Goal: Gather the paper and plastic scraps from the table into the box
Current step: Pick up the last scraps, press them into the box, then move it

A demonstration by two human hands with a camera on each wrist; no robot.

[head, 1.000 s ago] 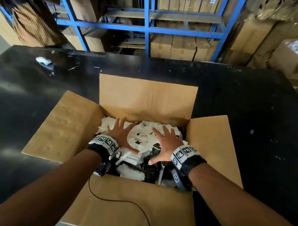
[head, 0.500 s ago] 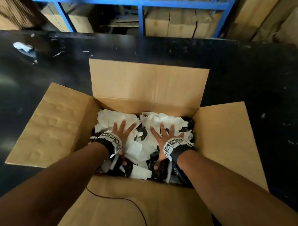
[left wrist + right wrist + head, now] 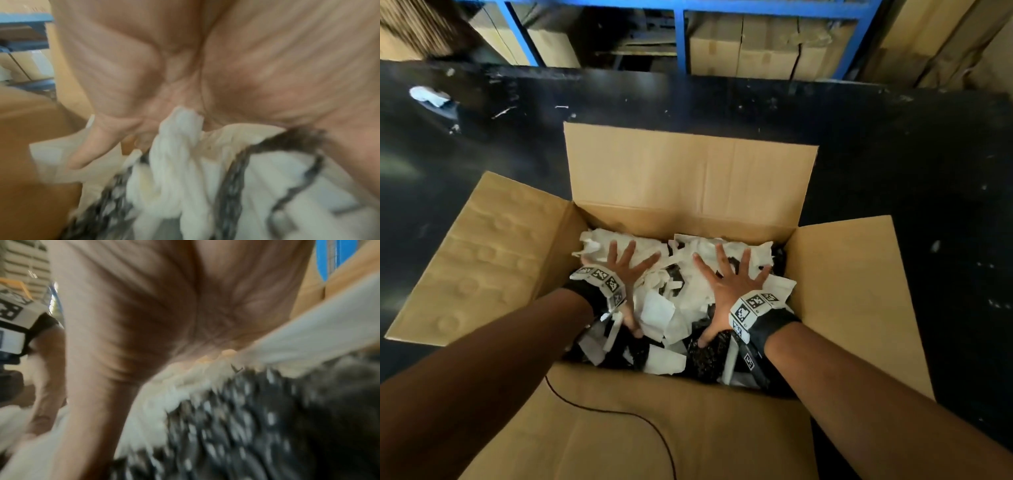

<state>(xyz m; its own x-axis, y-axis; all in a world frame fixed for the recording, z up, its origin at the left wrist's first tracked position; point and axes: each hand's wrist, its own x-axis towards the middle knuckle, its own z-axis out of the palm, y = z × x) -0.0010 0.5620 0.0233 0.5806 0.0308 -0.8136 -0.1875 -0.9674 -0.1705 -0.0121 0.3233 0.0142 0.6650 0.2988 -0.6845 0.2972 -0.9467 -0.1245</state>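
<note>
An open cardboard box (image 3: 688, 178) stands on the black table, its four flaps spread out. Inside lies a heap of white paper scraps (image 3: 664, 308) mixed with black speckled plastic pieces (image 3: 709, 356). My left hand (image 3: 625, 270) lies flat on the left side of the heap, fingers spread and straight. On the right side my right hand (image 3: 729, 281) presses down the same way, palm on the scraps. Both wrist views are blurred: palms over white scraps (image 3: 180, 170) and speckled black plastic (image 3: 246, 426).
A crumpled white scrap (image 3: 428, 95) lies at the table's far left, with small bits (image 3: 503, 111) near it. Blue shelving (image 3: 681, 37) with cartons stands behind the table. A thin dark cable (image 3: 619, 414) runs over the box's near flap.
Both hands have slid further into the box and spread a little wider apart on the heap. The scraps sit lower in the box. The head camera has tilted down and closer.
</note>
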